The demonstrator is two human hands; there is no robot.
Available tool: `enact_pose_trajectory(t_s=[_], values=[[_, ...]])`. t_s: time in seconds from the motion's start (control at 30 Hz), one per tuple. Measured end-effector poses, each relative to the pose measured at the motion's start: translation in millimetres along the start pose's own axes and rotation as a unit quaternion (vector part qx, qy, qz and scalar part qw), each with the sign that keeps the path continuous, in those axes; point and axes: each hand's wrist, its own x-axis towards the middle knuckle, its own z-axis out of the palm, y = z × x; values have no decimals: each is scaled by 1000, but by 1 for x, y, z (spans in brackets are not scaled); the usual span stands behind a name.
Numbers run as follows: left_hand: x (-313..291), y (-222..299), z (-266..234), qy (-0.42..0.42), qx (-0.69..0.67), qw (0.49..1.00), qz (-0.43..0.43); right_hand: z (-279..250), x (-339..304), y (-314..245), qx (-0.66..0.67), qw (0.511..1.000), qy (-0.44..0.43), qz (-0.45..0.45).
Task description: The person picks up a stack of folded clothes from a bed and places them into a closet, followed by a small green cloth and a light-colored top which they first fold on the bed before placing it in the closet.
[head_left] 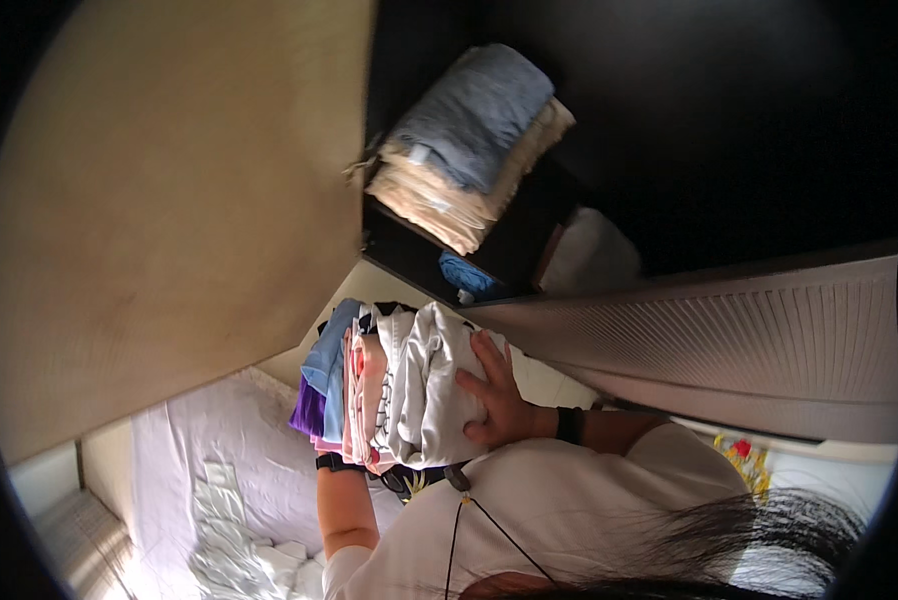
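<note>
A stack of folded clothes [419, 390] is held up in front of my chest, its layers standing on edge. White and grey pieces are at the right, pink ones in the middle, and blue and purple ones at the left. My right hand [504, 395] presses against the stack's right side with the fingers spread. My left forearm [347, 500] reaches up to the stack's lower left; the left hand itself is hidden behind the clothes, which it supports from that side.
Ahead is a dark open cupboard [669, 120] with a pile of folded beige and grey-blue cloth [469, 140] on a shelf. A blue cloth bundle [466, 277] lies lower. A pale door [179, 220] stands at left, a ribbed door [749, 330] at right. Behind the left door is a bed [269, 430].
</note>
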Motion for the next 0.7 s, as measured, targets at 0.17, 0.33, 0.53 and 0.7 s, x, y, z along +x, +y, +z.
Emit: enact_pose_trajectory(t_s=[0.17, 0.33, 0.53, 0.7], values=[[83, 26, 40, -95, 55, 992, -61, -41, 11, 14, 14, 992, 110, 57], [165, 42, 74, -158, 108, 976, -101, -37, 17, 44, 14, 967, 222, 126], [244, 36, 108, -177, 180, 962, -106, -33, -7, 72, 10, 952, 235, 196], [317, 43, 153, -210, 231, 946, -89, -34, -10, 84, 21, 942, 249, 223]])
